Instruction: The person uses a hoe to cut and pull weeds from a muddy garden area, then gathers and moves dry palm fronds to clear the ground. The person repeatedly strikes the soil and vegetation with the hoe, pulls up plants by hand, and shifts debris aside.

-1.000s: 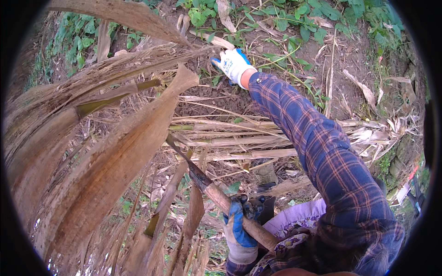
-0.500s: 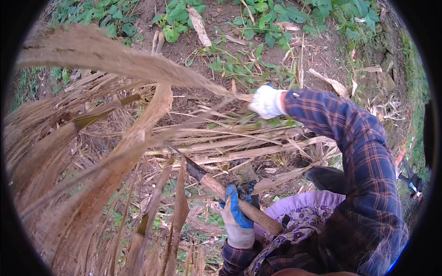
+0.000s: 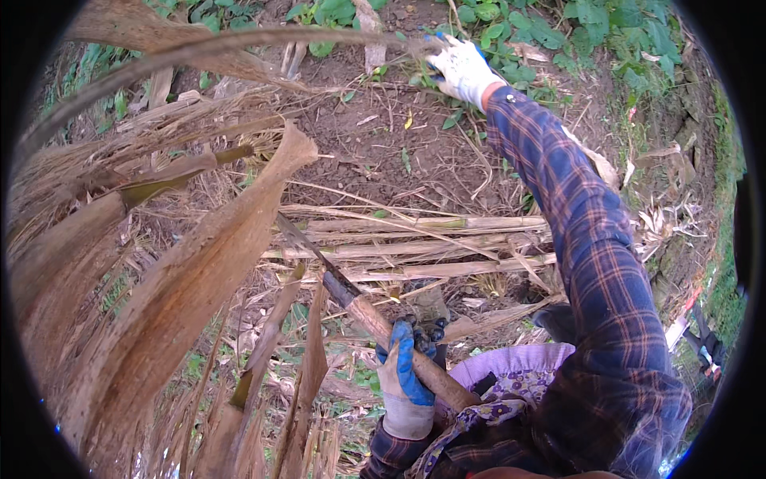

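Observation:
My left hand point(image 3: 405, 383), in a white and blue work glove, is closed round the wooden handle of a sickle point(image 3: 371, 317). The sickle's narrow dark blade points up and left among dry stalks. Far ahead, my right hand point(image 3: 463, 70), in a white glove with blue fingertips, is stretched out over the soil with its fingers apart. Blurred bits of plant show at its fingertips, apparently loose. A long dry leaf point(image 3: 239, 38) arcs from the left toward that hand; whether they touch I cannot tell.
Standing dry corn stalks with broad brown leaves point(image 3: 179, 287) crowd the left side. Cut stalks point(image 3: 415, 239) lie across the ground in front of me. Green leafy plants point(image 3: 614, 40) grow along the far edge. A stony bank point(image 3: 690, 128) runs down the right.
My right hand has swung forward, away from me, and its fingers have spread. Green plant strands that trailed below it no longer hang there. My left hand keeps the sickle nearly in place.

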Available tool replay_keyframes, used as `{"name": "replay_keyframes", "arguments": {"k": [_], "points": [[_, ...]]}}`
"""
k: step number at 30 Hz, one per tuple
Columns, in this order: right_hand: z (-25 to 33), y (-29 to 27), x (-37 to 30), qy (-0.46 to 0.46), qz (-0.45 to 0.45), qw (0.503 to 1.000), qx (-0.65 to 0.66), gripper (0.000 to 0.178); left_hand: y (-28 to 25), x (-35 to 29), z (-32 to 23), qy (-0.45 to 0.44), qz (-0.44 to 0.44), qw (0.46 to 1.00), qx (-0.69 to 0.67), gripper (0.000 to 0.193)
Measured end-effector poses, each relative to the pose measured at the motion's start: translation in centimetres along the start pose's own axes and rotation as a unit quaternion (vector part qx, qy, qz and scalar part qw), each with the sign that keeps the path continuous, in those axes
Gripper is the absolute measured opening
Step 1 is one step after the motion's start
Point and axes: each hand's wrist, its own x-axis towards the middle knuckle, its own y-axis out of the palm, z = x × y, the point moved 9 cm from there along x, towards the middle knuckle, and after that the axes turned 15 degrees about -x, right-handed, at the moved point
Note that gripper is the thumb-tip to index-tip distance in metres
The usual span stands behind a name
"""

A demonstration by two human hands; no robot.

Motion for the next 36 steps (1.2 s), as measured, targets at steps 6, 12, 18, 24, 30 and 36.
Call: {"name": "replay_keyframes", "arguments": {"k": [6,12,18,24,30,36], "points": [[2.2,6.0,0.9,0.114,0.289,0.942,0.123,0.061,-0.9,-0.4,0.6,-0.029,-0.028,0.999,-0.019,0.046],[8.6,0.1,-9.1,-0.077,0.289,0.937,0.179,0.023,2.3,0.1,0.8,-0.039,-0.012,0.999,-0.009,0.037],[12.8,-6.6,-35.2,-0.337,0.482,0.777,0.225,0.035,5.1,1.0,4.3,-0.091,-0.039,0.983,-0.155,0.037],[2.1,-3.9,-19.6,0.04,0.212,0.953,0.214,0.024,6.9,1.5,5.1,-0.224,-0.153,0.909,-0.316,0.042],[-0.3,5.3,-12.4,0.306,0.376,0.863,0.141,0.079,6.7,1.4,3.8,-0.169,-0.056,0.971,-0.161,0.045],[2.5,7.3,-12.8,0.303,0.324,0.862,0.243,0.042,6.8,1.3,4.2,-0.177,-0.087,0.951,-0.238,0.045]]}}
